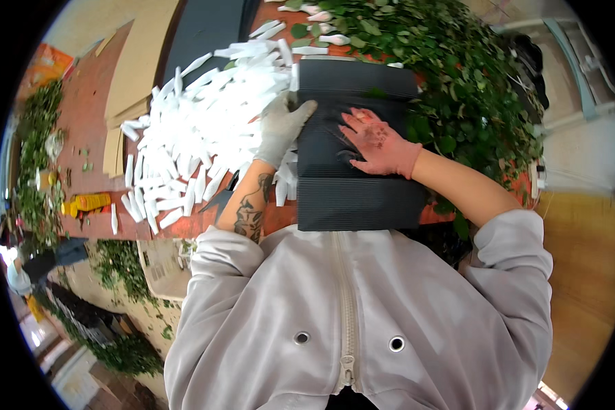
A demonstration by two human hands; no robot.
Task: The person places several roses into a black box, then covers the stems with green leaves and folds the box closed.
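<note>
In front of me on the red table lies a black corrugated plastic sheet (360,204), creased across into panels. Its middle panel looks covered by a smooth, wrinkled black film (328,128). My right hand (379,141), in a pink stained glove, lies spread on that middle part with the palm down. My left hand (282,128) wears a pale grey glove and is at the sheet's left edge. Its thumb reaches onto the sheet; whether the fingers grip the edge I cannot tell. Beside it spreads a large pile of white foam net sleeves (200,128).
Leafy green stems (471,97) are heaped at the right. Several sleeved pale pink flower buds (334,39) lie at the far side. Cardboard sheets (133,72), a dark panel (202,36) and a yellow bottle (92,202) are on the left. A pale plastic crate (159,266) stands below the table edge.
</note>
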